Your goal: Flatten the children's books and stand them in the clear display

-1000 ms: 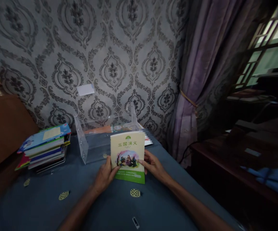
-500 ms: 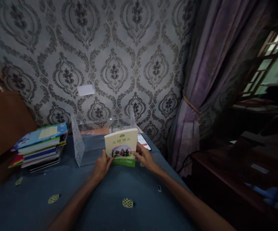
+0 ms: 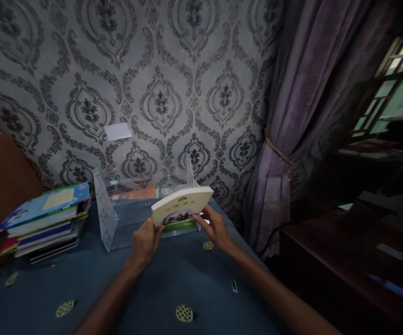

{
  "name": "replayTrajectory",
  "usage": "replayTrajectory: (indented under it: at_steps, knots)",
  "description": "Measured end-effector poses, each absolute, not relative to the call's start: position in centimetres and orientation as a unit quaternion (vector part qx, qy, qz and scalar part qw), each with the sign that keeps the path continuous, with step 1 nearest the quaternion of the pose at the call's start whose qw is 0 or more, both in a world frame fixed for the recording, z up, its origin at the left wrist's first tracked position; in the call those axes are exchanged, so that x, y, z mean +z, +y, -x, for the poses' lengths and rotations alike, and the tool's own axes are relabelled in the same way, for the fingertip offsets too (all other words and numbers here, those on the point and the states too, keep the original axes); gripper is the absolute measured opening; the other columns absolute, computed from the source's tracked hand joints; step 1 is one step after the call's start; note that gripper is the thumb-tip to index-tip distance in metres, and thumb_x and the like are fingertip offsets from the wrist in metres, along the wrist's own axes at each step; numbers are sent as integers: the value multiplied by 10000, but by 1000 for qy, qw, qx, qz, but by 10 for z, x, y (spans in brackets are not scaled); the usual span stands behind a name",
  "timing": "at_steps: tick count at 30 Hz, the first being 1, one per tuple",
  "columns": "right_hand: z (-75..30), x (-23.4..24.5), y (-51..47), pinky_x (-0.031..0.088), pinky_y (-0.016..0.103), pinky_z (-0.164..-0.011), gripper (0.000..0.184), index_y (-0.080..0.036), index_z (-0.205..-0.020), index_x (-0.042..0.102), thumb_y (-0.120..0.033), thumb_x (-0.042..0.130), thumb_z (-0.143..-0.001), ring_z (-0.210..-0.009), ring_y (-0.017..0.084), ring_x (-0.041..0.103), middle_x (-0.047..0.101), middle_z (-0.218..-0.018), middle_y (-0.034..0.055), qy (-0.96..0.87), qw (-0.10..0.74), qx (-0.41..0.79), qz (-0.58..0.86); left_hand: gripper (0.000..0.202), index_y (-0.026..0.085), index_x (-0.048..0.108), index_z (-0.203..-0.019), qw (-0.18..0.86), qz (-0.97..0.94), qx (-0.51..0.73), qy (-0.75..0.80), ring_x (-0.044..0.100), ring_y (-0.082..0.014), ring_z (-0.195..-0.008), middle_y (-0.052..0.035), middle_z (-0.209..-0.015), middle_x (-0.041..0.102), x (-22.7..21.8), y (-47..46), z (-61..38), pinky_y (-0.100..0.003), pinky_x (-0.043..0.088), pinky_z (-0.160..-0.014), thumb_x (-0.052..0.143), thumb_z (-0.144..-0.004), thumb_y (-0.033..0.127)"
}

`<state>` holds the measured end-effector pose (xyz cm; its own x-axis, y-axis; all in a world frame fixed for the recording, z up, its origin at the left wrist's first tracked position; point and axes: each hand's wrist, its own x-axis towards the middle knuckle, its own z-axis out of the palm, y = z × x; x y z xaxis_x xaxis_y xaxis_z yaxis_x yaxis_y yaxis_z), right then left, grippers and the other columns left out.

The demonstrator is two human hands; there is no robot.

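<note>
A thick cream book [image 3: 178, 204] with a green lower band, Chinese lettering and a small picture on its cover is held up between both hands. My left hand [image 3: 146, 242] grips its lower left edge, thumb on the cover. At the right edge, my right hand [image 3: 215, 226] clasps it the same way, fingers behind and out of sight. The book leans back, so its top page edges show. Just behind it stands a clear plastic rack [image 3: 104, 214], partly hidden by the book.
To the left is a stack of books [image 3: 53, 218] on the blue patterned cloth [image 3: 124, 298]. A brown wooden panel [image 3: 6, 186] rises beyond it. Patterned wallpaper with a white card [image 3: 118, 131] forms the back. A tied purple curtain [image 3: 274, 186] and a dark red surface [image 3: 327, 260] are on the right.
The book has tilted back, its top edge going away from me, so the cover looks foreshortened. Both hands keep their hold. The view has shifted slightly.
</note>
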<state>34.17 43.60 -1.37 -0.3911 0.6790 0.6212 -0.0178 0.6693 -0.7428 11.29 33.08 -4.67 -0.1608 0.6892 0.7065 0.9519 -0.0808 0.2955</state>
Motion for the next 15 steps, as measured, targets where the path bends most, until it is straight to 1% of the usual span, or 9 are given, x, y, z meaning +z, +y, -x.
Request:
replayTrajectory:
  at_steps: [3,7,9,12,15]
  knots:
    - [-343,-4,439,568,376,-797,299,-252,-1097,672,-484,630,-914,-849,240,681,730,-989,62,-753,527,333,211,374,191,541,-877,226,624,-384,-642,680,-243,-754,-94,-772,664,-31,334,-116,-290,465,-604,375,-1025,491]
    - [-341,10,446,573,400,-789,312,-246,-981,651,-547,626,-902,-844,262,702,724,-892,68,-738,562,306,215,417,153,604,-949,277,635,-381,-612,690,-249,-816,-125,-818,685,-7,342,-115,-301,490,-675,357,-1043,475]
    - [-339,20,449,573,403,-800,328,-238,-983,639,-556,624,-902,-870,270,707,726,-916,79,-737,570,296,210,474,134,625,-935,298,627,-373,-616,689,-253,-791,-132,-791,682,4,348,-112,-303,485,-665,346,-1039,503]
    - [-336,38,454,577,401,-824,332,-232,-1024,623,-547,608,-919,-888,254,707,725,-965,77,-741,579,285,184,547,114,642,-886,335,610,-365,-619,681,-254,-721,-132,-733,671,22,354,-108,-303,467,-617,341,-1028,549]
    - [-333,55,460,583,392,-823,312,-230,-1015,606,-527,618,-921,-872,239,702,715,-931,59,-743,593,269,152,494,92,662,-1003,360,621,-366,-592,705,-267,-805,-151,-809,702,43,359,-107,-308,486,-659,374,-1040,492]
